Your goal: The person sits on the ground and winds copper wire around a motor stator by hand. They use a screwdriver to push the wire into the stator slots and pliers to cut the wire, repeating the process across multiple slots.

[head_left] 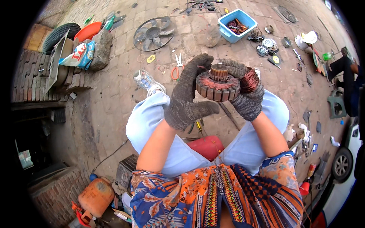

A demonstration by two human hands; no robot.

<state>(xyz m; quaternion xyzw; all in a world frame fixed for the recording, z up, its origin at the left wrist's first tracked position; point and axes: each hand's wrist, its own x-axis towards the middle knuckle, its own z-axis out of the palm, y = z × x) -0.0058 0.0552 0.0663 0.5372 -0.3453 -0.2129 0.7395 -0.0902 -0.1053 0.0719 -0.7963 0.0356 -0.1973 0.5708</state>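
A motor rotor [218, 88], with dark slotted iron, reddish copper windings and a copper commutator on its shaft, is held up between my knees. My right hand [248, 99], in a dark grey knitted glove, supports the rotor from its right and far side. A bundle of copper wire [249, 80] is in that hand too, beside the rotor. My left hand [185, 97], gloved alike, curves round the rotor's left side. Its thumb stretches below the rotor, apart from the fingers, which bend near the commutator. Whether its fingertips touch the rotor is hidden.
Orange-handled cutters [177, 67] and a fan [153, 33] lie on the brick ground ahead. A blue tub [237, 28] holds copper scrap. Below the rotor are a screwdriver [199, 125] and a red cushion-like object [207, 147]. An orange gas cylinder [96, 197] stands at near left.
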